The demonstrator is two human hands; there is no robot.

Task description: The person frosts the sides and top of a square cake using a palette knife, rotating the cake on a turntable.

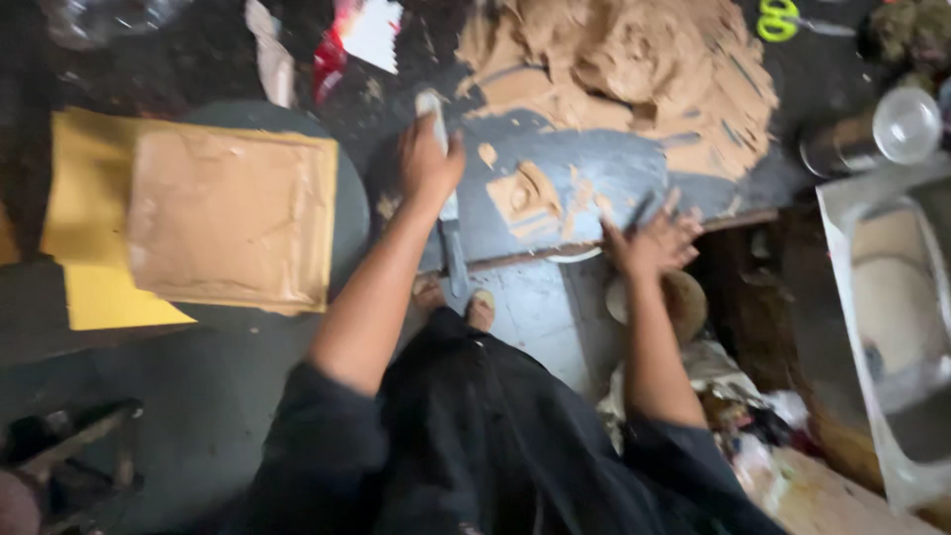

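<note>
My left hand (428,160) grips the pale handle of a flat metal scraper (451,233), whose blade points down toward me over the dark work table (594,188). My right hand (654,240) is open with fingers spread, smeared with clay, at the table's near edge. A big heap of tan clay (634,69) lies on the table beyond both hands, with a small flattened clay smear (525,198) between them. Left of my left hand, a flat tan clay slab (233,213) rests on a yellow sheet (89,178).
Yellow-green scissors (783,18) lie at the top right. A metal cylinder container (872,134) sits at the right, and a metal basin (892,297) stands below it. Rags and clutter (743,406) lie on the floor by my right arm. My feet (456,302) show below the table.
</note>
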